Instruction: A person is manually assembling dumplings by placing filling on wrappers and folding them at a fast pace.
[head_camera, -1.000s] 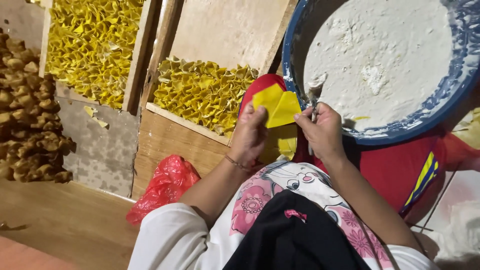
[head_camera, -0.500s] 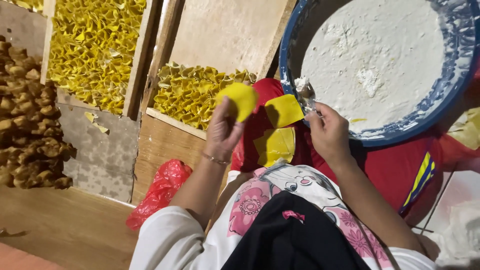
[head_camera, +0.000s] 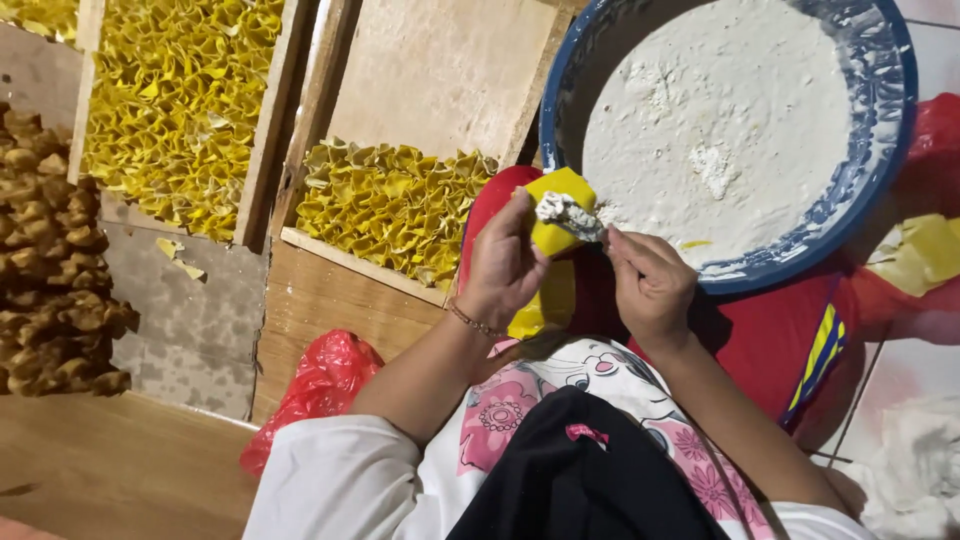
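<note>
My left hand (head_camera: 505, 265) holds a square yellow wrapper (head_camera: 556, 211) cupped in its fingers. My right hand (head_camera: 648, 282) grips a small utensil (head_camera: 570, 215) whose tip, loaded with white filling, lies on that wrapper. More yellow wrappers (head_camera: 545, 300) lie stacked under my left hand on a red surface. Just beyond my hands stands a large blue-rimmed bowl (head_camera: 850, 190) of white filling. A wooden tray (head_camera: 340, 260) to the left holds rows of folded yellow dumplings (head_camera: 390, 205).
A second tray packed with yellow dumplings (head_camera: 175, 110) lies at the far left. Brown fried pieces (head_camera: 50, 260) are piled at the left edge. A red plastic bag (head_camera: 320, 385) sits by my left elbow. White cloth (head_camera: 915, 470) lies at lower right.
My left hand lifted a wrapper off the stack, then brought it back toward the right hand. The right hand's utensil now rests white filling on the wrapper.
</note>
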